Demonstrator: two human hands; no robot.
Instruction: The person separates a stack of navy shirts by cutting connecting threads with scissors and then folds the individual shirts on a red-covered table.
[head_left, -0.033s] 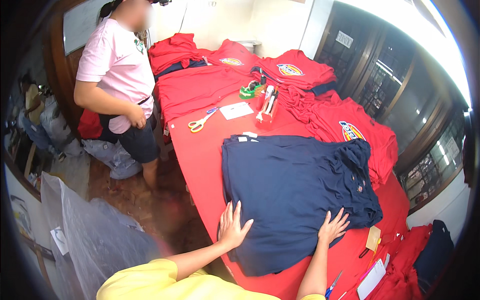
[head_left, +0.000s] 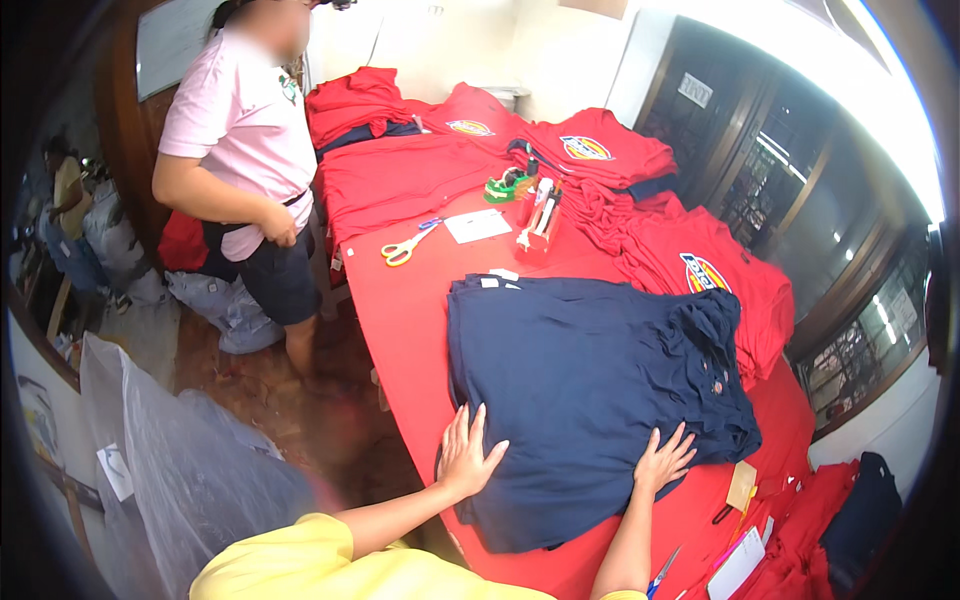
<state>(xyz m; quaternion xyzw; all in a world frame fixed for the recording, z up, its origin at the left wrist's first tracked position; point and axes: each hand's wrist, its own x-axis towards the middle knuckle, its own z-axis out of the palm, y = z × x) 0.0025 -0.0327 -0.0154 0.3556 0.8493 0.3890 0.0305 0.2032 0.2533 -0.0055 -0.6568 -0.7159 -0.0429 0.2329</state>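
A stack of navy blue shirts (head_left: pixel 590 370) lies flat on the red-covered table (head_left: pixel 385 285), collars toward the right. My left hand (head_left: pixel 468 455) rests on the stack's near left edge, fingers stretched out and thumb apart. Flat on the near right part of the top shirt lies my right hand (head_left: pixel 664 460), its fingers spread. Neither hand grips anything. Small white tags (head_left: pixel 500 279) show at the stack's far left corner.
Yellow-handled scissors (head_left: pixel 408 246), a white paper (head_left: pixel 476 226), a green tape dispenser (head_left: pixel 508 186) and a red pen holder (head_left: pixel 538 230) stand beyond the stack. Red shirts (head_left: pixel 410 178) cover the far side. A co-worker (head_left: pixel 240 140) stands at left. Blue-handled scissors (head_left: pixel 662 572) lie near my right forearm.
The view has shifted very slightly. Both hands stay in the same places on the navy shirts.
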